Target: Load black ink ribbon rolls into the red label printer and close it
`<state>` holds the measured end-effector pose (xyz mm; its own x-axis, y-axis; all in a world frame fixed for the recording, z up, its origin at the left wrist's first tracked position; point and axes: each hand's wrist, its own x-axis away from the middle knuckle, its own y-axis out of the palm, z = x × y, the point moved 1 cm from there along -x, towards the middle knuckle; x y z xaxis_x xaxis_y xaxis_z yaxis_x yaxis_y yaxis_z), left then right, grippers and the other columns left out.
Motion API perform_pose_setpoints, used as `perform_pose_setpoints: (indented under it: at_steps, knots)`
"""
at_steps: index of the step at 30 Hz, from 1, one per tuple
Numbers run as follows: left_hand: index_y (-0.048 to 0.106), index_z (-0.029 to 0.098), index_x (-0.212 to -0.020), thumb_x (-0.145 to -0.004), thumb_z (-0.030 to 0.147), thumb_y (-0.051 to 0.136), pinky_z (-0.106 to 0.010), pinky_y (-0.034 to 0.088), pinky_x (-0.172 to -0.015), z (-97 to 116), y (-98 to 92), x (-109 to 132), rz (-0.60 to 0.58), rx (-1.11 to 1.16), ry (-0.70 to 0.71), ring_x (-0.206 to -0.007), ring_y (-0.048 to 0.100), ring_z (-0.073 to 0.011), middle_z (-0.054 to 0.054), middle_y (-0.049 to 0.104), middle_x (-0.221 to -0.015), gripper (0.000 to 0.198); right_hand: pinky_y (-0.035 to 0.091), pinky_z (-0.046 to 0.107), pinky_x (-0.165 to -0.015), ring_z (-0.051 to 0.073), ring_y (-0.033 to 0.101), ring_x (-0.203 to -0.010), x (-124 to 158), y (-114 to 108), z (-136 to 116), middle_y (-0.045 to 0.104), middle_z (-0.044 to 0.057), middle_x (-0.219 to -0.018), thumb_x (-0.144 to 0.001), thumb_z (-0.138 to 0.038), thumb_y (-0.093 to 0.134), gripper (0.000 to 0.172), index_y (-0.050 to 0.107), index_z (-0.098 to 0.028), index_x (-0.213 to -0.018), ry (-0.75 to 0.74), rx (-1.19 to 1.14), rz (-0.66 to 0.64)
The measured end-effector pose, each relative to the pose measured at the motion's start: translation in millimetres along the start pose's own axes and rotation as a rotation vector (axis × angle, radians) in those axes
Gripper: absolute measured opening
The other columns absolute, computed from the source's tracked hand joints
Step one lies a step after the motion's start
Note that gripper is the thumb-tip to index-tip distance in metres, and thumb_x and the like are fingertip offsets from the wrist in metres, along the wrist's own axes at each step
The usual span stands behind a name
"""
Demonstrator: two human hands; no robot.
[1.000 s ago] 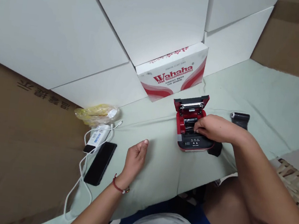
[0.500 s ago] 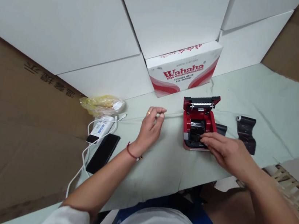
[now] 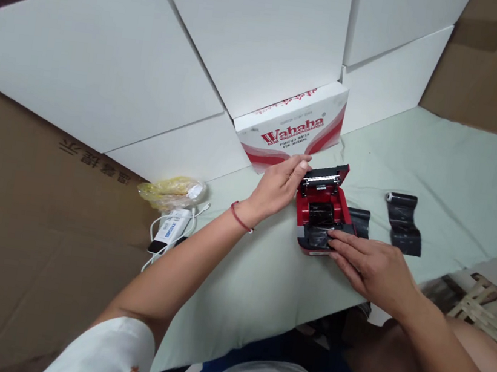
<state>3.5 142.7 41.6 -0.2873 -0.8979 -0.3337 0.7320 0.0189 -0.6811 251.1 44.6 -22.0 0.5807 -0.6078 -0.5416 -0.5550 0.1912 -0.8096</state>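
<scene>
A red printer (image 3: 318, 216) with a black front sits open on the pale green cloth (image 3: 458, 158), its hinged lid (image 3: 325, 181) raised towards the back. My right hand (image 3: 368, 269) lies with extended fingers on black film (image 3: 321, 239) across the printer's front. A second black strip (image 3: 359, 222) sticks out from the printer's right side. Farther right, a separate black film strip with a small roll end (image 3: 402, 221) lies apart from my hand. My left hand (image 3: 278, 184) is beside the raised lid, its fingertips very near the lid's left corner and holding nothing.
A white and red Wahaha carton (image 3: 291, 124) stands just behind the printer, against stacked white boxes (image 3: 258, 41). To the left lie a yellowish plastic bag (image 3: 172, 193) and a white charger with cable (image 3: 169, 230). Brown cardboard (image 3: 15, 253) lies left, and a woven basket (image 3: 484, 305) sits right.
My left hand has moved right from the middle of the cloth to beside the printer's lid. My left forearm now hides the phone. My right hand stays on the printer's front.
</scene>
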Motion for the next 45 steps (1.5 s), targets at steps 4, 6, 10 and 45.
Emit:
perform_pose_setpoints:
  at_steps: [4, 6, 10, 45]
  knots:
    - [0.056, 0.018, -0.147, -0.106, 0.027, 0.046, -0.039, 0.054, -0.108, 11, 10.2, 34, 0.0, -0.115, 0.048, -0.116, 0.073, -0.0212, -0.01, 0.079, -0.124, 0.043, 0.06, 0.03, -0.068, 0.016, 0.079, -0.089, 7, 0, 1, 0.074, 0.001, -0.136, -0.105, -0.023, 0.056, 0.028, 0.074, -0.023, -0.126, 0.043, 0.008, -0.046]
    - [0.05, 0.02, -0.154, -0.099, 0.011, 0.045, -0.038, 0.054, -0.11, 11, 14.8, 52, 0.017, -0.13, 0.066, -0.12, 0.072, -0.0192, -0.009, 0.078, -0.128, 0.055, 0.061, 0.029, -0.068, 0.016, 0.08, -0.091, 10, 0, 4, 0.072, 0.001, -0.139, -0.105, -0.02, 0.053, 0.032, 0.073, -0.024, -0.13, 0.059, -0.024, -0.079]
    - [0.066, 0.021, -0.139, -0.081, -0.006, 0.04, -0.044, 0.05, -0.119, 3, 17.4, 67, -0.074, -0.2, 0.105, -0.137, 0.064, -0.0201, -0.01, 0.067, -0.149, 0.069, 0.063, 0.029, -0.073, 0.017, 0.079, -0.097, 12, 2, 6, 0.07, 0.003, -0.143, -0.104, -0.017, 0.052, 0.035, 0.072, -0.023, -0.132, 0.073, -0.08, -0.11]
    - [0.057, 0.025, -0.129, -0.062, 0.016, 0.078, -0.045, 0.047, -0.116, -30, 57.7, 91, 0.051, 0.84, -0.774, -0.144, 0.052, -0.0288, -0.011, 0.055, -0.152, 0.071, 0.055, 0.022, -0.065, 0.013, 0.078, -0.086, -1, 6, -3, 0.082, 0.005, -0.112, -0.1, -0.01, 0.05, 0.034, 0.073, -0.021, -0.122, 0.06, -0.17, -0.035]
